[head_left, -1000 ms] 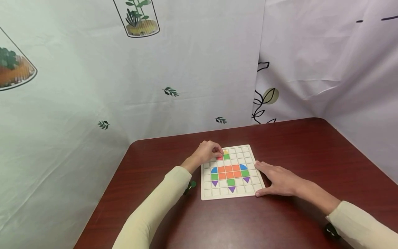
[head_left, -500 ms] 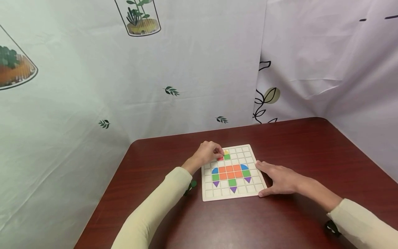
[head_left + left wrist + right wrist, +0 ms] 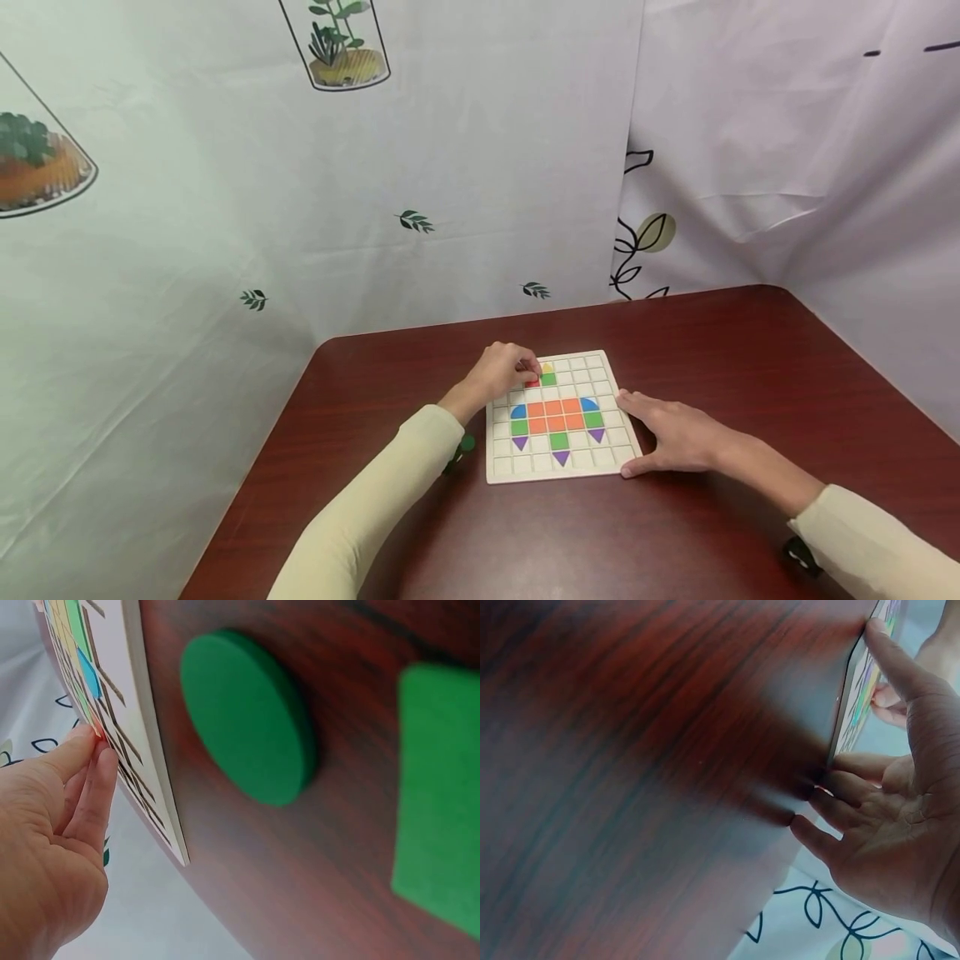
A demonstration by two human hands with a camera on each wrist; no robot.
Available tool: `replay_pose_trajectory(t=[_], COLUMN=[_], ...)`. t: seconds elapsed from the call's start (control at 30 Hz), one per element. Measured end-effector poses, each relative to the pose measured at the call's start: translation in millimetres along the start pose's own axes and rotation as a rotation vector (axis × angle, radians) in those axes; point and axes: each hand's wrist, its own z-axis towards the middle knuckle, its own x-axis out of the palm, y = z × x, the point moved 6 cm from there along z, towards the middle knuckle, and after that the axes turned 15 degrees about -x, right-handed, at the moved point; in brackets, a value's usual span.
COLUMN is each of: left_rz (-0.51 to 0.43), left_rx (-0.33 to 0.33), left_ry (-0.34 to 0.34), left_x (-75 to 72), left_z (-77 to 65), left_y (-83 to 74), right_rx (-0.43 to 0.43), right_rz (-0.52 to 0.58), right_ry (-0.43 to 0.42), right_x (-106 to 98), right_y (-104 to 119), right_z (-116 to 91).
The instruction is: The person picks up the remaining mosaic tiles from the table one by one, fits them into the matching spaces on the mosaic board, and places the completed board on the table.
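A pale square grid board (image 3: 498,462) lies on the table with coloured tiles set in its cells. Thumb and fingertips of my left hand (image 3: 501,371) pinch a red tile (image 3: 532,383) at a cell near the far left corner, largely covered by the fingers. Beside it lie a green square tile (image 3: 548,379) and a small yellow triangle (image 3: 547,367). My right hand (image 3: 678,433) lies along the board's right edge, thumb spread toward the near corner, fingertips farther up that side. In the right wrist view its thumb and fingers touch the board's edge.
Orange squares (image 3: 553,415) form a block mid-board, with blue, green and purple tiles around it. Left of the board, a green disc (image 3: 244,720) lies on the dark red table (image 3: 570,542), and a blurred green piece (image 3: 442,795) stands closer. A printed white curtain (image 3: 480,167) hangs behind.
Both hands stay almost where they were, the left fingers still at the red tile. The board shifts only very slightly in view.
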Motion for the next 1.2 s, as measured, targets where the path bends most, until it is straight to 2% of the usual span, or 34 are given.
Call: replay_pose_trajectory(t=[0.2, 0.5, 0.63, 0.83, 1.2], left_rz=[0.008, 0.018, 0.026, 0.034, -0.001], left_rx=[0.013, 0.031, 0.038, 0.030, 0.035], left_ry=[-0.022, -0.071, -0.094, -0.101, -0.085], left_x=[-11.5, -48.4, -62.5, -75.8, -98.5], left_z=[-0.8, -3.8, -9.3, -18.6, -36.2], left_y=[0.7, 14.6, 22.9, 38.8, 66.4], right_rx=[0.002, 0.009, 0.023, -0.001, -0.016], right_rz=[0.003, 0.020, 0.050, 0.081, 0.057], right_ry=[-0.010, -0.006, -0.008, -0.014, -0.032], right_x=[0, 0, -1, -6, -13], right_y=[-1, -4, -6, -7, -13], right_z=[-1, -1, 0, 6, 17])
